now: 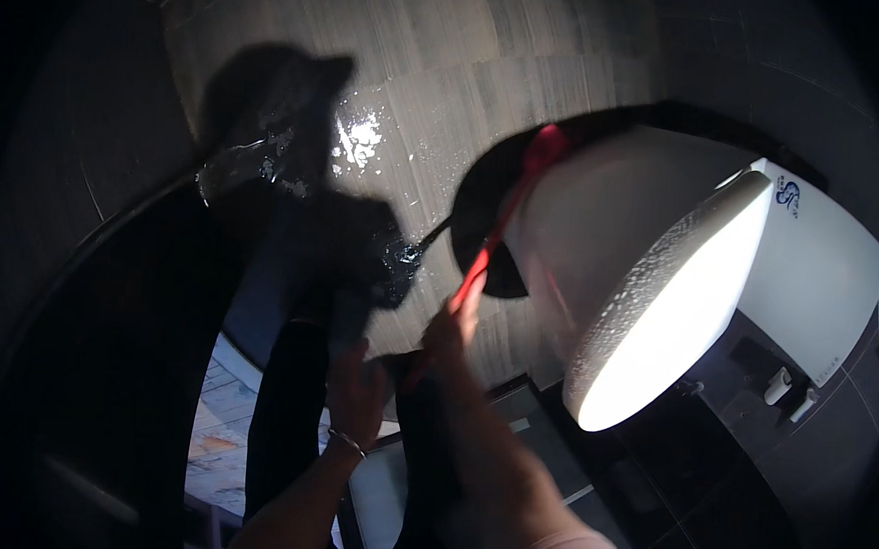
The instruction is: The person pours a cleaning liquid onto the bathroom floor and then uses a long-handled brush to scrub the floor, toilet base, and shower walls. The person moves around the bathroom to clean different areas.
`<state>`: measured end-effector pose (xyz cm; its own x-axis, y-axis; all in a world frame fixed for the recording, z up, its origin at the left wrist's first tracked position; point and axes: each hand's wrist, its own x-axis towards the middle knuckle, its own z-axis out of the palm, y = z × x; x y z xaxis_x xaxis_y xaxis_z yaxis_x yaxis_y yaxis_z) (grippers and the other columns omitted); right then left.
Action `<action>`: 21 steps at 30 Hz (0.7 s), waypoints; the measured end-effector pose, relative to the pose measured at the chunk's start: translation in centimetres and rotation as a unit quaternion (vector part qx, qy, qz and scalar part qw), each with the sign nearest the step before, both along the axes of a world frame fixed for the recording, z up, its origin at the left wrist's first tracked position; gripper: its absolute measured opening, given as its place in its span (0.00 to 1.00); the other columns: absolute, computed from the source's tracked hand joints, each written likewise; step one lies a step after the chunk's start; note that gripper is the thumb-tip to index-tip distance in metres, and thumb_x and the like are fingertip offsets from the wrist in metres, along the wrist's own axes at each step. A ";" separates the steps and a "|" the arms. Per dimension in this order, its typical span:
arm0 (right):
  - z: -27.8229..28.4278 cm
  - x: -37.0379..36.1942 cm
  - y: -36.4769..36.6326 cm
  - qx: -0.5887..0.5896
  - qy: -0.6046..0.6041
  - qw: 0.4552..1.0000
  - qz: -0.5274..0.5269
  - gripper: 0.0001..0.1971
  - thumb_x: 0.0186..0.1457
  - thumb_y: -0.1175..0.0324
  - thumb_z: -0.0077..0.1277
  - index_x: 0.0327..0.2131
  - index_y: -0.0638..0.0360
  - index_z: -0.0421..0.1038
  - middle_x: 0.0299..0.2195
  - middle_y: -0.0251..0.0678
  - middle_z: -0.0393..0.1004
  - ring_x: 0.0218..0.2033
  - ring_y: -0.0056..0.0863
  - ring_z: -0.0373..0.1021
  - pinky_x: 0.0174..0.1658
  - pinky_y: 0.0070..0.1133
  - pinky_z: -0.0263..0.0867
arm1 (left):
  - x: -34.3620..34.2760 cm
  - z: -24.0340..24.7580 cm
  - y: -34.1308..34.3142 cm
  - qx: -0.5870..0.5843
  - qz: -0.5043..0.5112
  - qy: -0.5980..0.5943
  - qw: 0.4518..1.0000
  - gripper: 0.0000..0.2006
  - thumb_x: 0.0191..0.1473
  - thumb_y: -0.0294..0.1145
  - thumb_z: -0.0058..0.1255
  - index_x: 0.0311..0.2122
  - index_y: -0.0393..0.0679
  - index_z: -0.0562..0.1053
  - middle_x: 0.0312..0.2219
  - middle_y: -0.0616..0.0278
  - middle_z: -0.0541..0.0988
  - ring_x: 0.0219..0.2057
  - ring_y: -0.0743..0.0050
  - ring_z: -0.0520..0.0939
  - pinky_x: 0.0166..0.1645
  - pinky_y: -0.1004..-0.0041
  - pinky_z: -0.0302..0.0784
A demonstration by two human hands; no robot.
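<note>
My right hand (452, 329) is wrapped round the handle of a long red brush (497, 233), which slants up and away. Its red head (546, 147) is at the far side of the white toilet's base (600, 198), low near the floor; the bristles cannot be made out. My left hand (356, 394), with a bracelet on the wrist, is in shadow near my knees. Its fingers point forward, apart, and hold nothing. On the right, the toilet's white lid (673, 314) is dotted with water drops on its edge.
The grey wood-look floor (428, 88) has a shiny wet patch (357, 138) ahead of me. My shadow falls across the left. A white panel (817, 271) with a blue mark adjoins the lid. Dark tiled walls and a framed grey panel (391, 493) surround the spot.
</note>
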<state>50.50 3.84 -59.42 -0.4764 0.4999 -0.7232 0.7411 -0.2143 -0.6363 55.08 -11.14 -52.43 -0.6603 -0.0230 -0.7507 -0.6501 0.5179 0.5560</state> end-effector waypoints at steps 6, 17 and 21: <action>-0.8 -0.2 -3.4 0.059 -0.063 0.993 0.083 0.29 0.53 0.64 0.33 0.58 0.42 0.36 0.31 0.40 0.66 0.22 0.32 0.65 0.24 0.23 0.64 | 1.2 -3.7 -0.5 0.072 0.038 -0.008 0.997 0.18 0.53 0.40 0.40 0.46 0.41 0.64 0.40 0.55 0.70 0.40 0.66 0.72 0.41 0.67 0.69; 1.4 -9.1 -4.9 -0.165 0.014 0.965 -0.204 0.24 0.56 0.58 0.33 0.55 0.48 0.43 0.23 0.37 0.64 0.20 0.27 0.64 0.20 0.23 0.64 | -15.7 2.0 -1.3 0.113 -0.126 -0.213 0.962 0.22 0.53 0.44 0.39 0.53 0.49 0.60 0.38 0.57 0.73 0.43 0.69 0.72 0.45 0.71 0.68; -0.3 -12.6 -2.0 -0.292 -0.094 0.893 -0.329 0.25 0.56 0.61 0.34 0.55 0.53 0.43 0.23 0.36 0.62 0.18 0.29 0.64 0.18 0.27 0.65 | -20.5 4.4 -2.1 0.063 -0.191 -0.304 0.931 0.19 0.53 0.40 0.40 0.50 0.47 0.63 0.38 0.56 0.73 0.40 0.69 0.73 0.43 0.71 0.69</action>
<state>37.92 1.87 -59.75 -0.0613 0.1381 -0.9885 0.4149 -0.8972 -0.1511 34.54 -13.26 -48.05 -0.0539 0.2406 -0.9691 -0.6465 0.7312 0.2175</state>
